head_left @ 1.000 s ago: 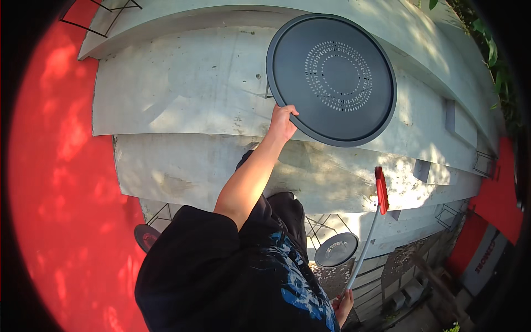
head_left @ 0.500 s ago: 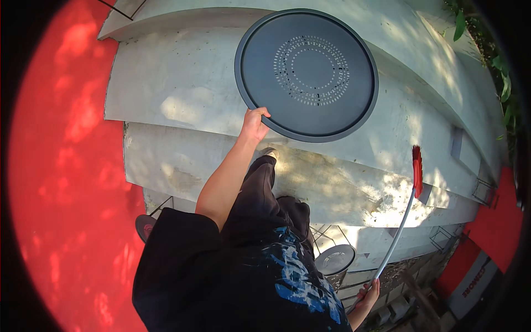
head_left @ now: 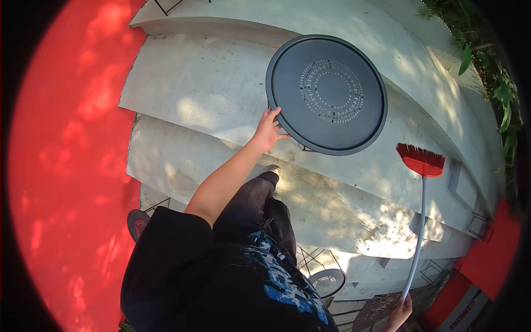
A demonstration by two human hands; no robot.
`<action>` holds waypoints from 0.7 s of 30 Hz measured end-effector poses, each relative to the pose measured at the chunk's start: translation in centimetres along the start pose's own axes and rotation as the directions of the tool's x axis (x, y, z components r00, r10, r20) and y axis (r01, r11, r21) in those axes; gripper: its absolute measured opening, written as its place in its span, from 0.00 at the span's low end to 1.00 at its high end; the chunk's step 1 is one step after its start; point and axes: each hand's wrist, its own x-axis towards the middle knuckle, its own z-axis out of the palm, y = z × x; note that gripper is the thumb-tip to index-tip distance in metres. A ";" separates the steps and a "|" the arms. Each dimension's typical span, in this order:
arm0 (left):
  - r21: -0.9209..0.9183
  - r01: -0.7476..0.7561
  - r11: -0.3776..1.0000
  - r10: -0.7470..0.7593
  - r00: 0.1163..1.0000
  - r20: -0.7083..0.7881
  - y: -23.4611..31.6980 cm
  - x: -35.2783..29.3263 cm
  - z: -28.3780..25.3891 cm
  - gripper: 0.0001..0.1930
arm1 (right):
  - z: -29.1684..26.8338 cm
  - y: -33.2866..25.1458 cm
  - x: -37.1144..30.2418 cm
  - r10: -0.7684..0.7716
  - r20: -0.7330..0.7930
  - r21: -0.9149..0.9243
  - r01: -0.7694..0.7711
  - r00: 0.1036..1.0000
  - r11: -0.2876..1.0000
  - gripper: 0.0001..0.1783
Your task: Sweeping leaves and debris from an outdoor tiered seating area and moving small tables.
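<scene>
1. Left grip [head_left: 266,130]: before loading the rim, I'd set thumb on top, fingers well under; a one-sided hold would likely tip it. State: fingers splayed, some touching the rim, not clenched. Can't tell how far they reach underneath.
2. Round grey tabletop [head_left: 327,95]: out ahead of the body, over the pale concrete step [head_left: 193,66], hand at its near-left edge. Bits of thin dark legs [head_left: 307,149] show under it. My call: keep it level, go slow, keep the feet off the step edges.
3. Right grip [head_left: 399,316]: low right, wrapped around the handle of the red broom [head_left: 422,220]. Looks secure; little to fix.
4. Broom head: right of the tabletop, not touching it, bristles pointing away from the body. Hold the handle angled out so it doesn't snag rim or legs.
</scene>
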 end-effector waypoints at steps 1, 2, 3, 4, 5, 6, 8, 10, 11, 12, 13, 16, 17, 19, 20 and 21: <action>0.130 0.043 0.991 -0.038 0.998 -0.043 0.8 -1.3 -1.0 0.23 | -2.8 0.2 1.9 0.070 0.015 -0.249 -0.064 0.997 0.966 0.19; 0.135 0.012 0.991 -0.002 0.997 -0.073 2.1 -2.7 -2.9 0.23 | -1.1 -11.3 0.3 -0.191 -0.138 -0.508 0.096 0.972 0.856 0.14; 0.245 0.039 0.969 -0.019 0.996 -0.083 2.8 -3.3 -4.5 0.22 | -2.0 -15.9 -0.1 0.000 -0.220 -0.676 -0.153 0.975 0.721 0.17; 0.356 0.066 0.932 -0.034 0.995 -0.097 4.0 -3.8 -6.1 0.21 | -2.5 -19.4 -0.5 -0.019 -0.277 -0.710 -0.192 0.961 0.678 0.16; 0.355 0.062 0.933 -0.030 0.995 -0.094 5.7 -4.5 -7.7 0.21 | -3.3 -21.5 -0.6 -0.132 -0.283 -0.780 -0.147 0.950 0.609 0.16; 0.487 -0.020 0.873 0.071 0.994 -0.088 7.7 -5.3 -9.4 0.21 | -4.7 -21.7 -0.4 -0.247 -0.285 -0.813 -0.097 0.926 0.574 0.17; 0.629 -0.104 0.770 0.180 0.982 -0.059 11.2 -6.3 -10.1 0.20 | -4.2 -29.6 -2.5 -0.408 -0.234 -0.879 -0.013 0.883 0.477 0.18; 0.859 -0.274 0.433 0.359 0.926 0.115 14.7 -6.3 -10.8 0.21 | -5.2 -33.6 -2.9 -0.693 -0.198 -0.931 0.088 0.693 0.353 0.17; 0.877 -0.327 0.351 0.348 0.915 0.203 15.8 -6.1 -9.9 0.22 | -6.7 -35.1 -2.6 -0.611 -0.211 -0.881 0.122 0.763 0.456 0.14; 0.897 -0.368 0.244 0.337 0.900 0.277 17.3 -6.8 -8.1 0.24 | -7.0 -36.6 -2.5 -0.518 -0.197 -0.805 0.164 0.832 0.570 0.20; 0.857 -0.502 0.119 0.352 0.828 0.436 18.9 -7.2 -6.5 0.25 | -7.2 -38.3 -2.5 -0.625 -0.142 -0.746 0.333 0.767 0.577 0.20; 0.622 -0.782 -0.049 0.304 0.581 0.755 25.4 -8.9 -1.3 0.29 | -5.2 -44.8 -1.8 -0.763 -0.100 -0.282 0.717 0.638 0.637 0.21; 0.575 -0.816 -0.061 0.313 0.531 0.788 27.8 -9.1 -0.6 0.29 | -2.2 -49.8 -4.7 -0.737 -0.049 -0.456 0.642 0.674 0.617 0.21; 0.514 -0.854 -0.080 0.331 0.464 0.822 32.1 -8.6 -0.4 0.29 | 3.4 -58.4 -10.2 -0.708 -0.020 -0.616 0.549 0.706 0.565 0.21; 0.523 -0.852 -0.035 0.364 0.476 0.801 33.9 -8.0 -0.3 0.28 | 5.8 -61.1 -12.1 -0.793 -0.036 -0.756 0.502 0.609 0.420 0.21; 0.525 -0.851 0.015 0.388 0.489 0.781 35.6 -7.2 0.0 0.28 | 7.7 -63.5 -14.2 -0.859 -0.027 -0.872 0.408 0.511 0.270 0.21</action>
